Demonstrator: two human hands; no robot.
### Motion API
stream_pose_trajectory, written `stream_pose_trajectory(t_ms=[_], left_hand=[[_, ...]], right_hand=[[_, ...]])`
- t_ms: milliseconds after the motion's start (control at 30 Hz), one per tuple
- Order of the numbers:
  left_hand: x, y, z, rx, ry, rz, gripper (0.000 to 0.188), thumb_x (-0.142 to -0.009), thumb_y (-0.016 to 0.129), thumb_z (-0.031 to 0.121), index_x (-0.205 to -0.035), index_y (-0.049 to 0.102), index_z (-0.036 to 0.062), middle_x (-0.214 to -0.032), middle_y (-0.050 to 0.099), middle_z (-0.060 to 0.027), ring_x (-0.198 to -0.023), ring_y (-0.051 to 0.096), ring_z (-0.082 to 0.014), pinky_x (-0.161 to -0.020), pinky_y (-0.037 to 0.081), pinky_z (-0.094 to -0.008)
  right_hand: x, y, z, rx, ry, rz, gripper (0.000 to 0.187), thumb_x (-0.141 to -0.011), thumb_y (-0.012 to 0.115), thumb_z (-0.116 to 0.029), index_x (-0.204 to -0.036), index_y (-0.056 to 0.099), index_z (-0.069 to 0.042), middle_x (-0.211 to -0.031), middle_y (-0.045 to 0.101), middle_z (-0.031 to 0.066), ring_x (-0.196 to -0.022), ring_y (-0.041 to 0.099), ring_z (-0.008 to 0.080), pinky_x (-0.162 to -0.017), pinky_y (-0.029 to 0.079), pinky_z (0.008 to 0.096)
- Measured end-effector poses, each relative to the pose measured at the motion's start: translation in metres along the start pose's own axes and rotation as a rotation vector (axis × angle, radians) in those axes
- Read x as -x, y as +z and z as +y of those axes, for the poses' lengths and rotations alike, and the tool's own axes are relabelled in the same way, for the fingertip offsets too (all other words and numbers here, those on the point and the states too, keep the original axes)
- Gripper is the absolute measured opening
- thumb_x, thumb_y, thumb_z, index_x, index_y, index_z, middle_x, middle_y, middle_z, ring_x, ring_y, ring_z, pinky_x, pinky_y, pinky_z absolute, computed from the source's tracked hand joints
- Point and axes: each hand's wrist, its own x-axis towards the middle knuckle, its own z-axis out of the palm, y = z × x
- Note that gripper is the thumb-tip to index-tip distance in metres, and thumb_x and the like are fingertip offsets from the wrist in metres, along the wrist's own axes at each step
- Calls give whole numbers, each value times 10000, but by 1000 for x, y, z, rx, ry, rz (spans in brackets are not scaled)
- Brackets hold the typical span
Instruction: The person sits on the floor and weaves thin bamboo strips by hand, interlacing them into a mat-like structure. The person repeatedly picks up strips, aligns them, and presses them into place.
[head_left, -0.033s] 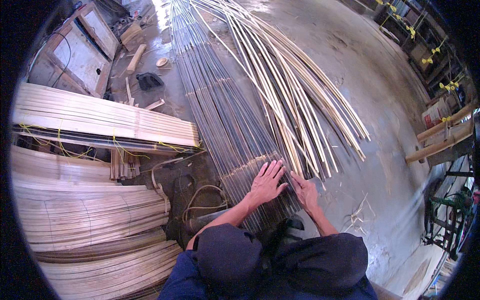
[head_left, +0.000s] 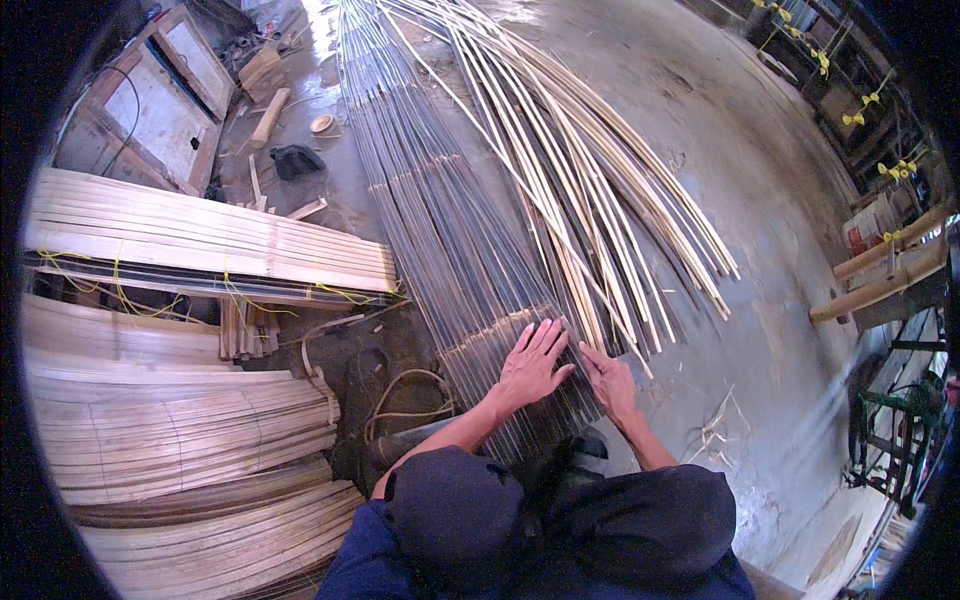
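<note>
Long dark bamboo strips [head_left: 465,255] lie side by side on the floor, running from my knees toward the far end, with pale bands crossing them at intervals. My left hand [head_left: 532,374] rests flat on the strips just below the nearest pale band, its fingers spread. At their right edge, my right hand [head_left: 610,384] is closed, fingers curled and index finger along the outermost strip, which it seems to grip; the fingertips are partly hidden. Pale, loose bamboo strips [head_left: 590,215] fan out to the right of the dark ones.
Tied pale slats [head_left: 210,235] and several slatted bundles [head_left: 200,430] are stacked on the left. A loop of cord [head_left: 400,378] lies near my left forearm. Behind are a wooden cabinet [head_left: 155,100] and a black bag [head_left: 297,162]. Bamboo poles [head_left: 885,265] jut in at right.
</note>
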Motion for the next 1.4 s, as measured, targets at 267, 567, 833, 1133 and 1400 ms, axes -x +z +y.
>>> stream_pose_trajectory(t_ms=[267, 567, 833, 1133, 1400], left_hand=[[-10, -8, -3, -10, -3, -1, 699, -994, 489, 479, -1516, 364, 32, -1591, 350, -142, -1502, 267, -299, -1238, 150, -466], [-14, -1, -4, -54, -20, 29, 570, -998, 522, 363, -1517, 406, 158, -1534, 431, -127, -1448, 369, -305, -1209, 227, -482], [-15, 7, -3, -113, -12, 42, 534, -997, 524, 348, -1493, 454, 163, -1528, 430, -110, -1439, 370, -299, -1199, 236, -501], [-16, 0, 2, -92, 19, 67, 533, -999, 503, 322, -1502, 438, 157, -1534, 422, -108, -1437, 370, -300, -1194, 247, -501], [-11, 5, -5, -148, 29, 98, 558, -992, 499, 331, -1506, 428, 128, -1600, 314, -171, -1480, 298, -330, -1205, 184, -546]], right_hand=[[-23, 0, 11, 99, -199, 34, 307, -964, 617, -347, -1252, 691, -268, -840, 675, 218, -701, 674, 404, -616, 522, 471], [-58, 3, 11, 434, -322, -239, 201, -951, 521, -311, -1033, 671, -203, -800, 696, 148, -777, 705, 370, -643, 553, 515], [-44, -47, 19, 205, -342, 124, 266, -972, 557, -333, -1001, 741, -143, -878, 711, 150, -772, 695, 338, -644, 545, 441], [73, -21, 83, -726, 439, -243, 239, -941, 699, -260, -1017, 718, -34, -781, 658, -17, -707, 588, 89, -639, 478, 278], [66, -42, 65, -727, 491, -173, 244, -940, 721, -209, -1118, 722, -42, -836, 662, -16, -745, 583, 76, -669, 489, 246]])
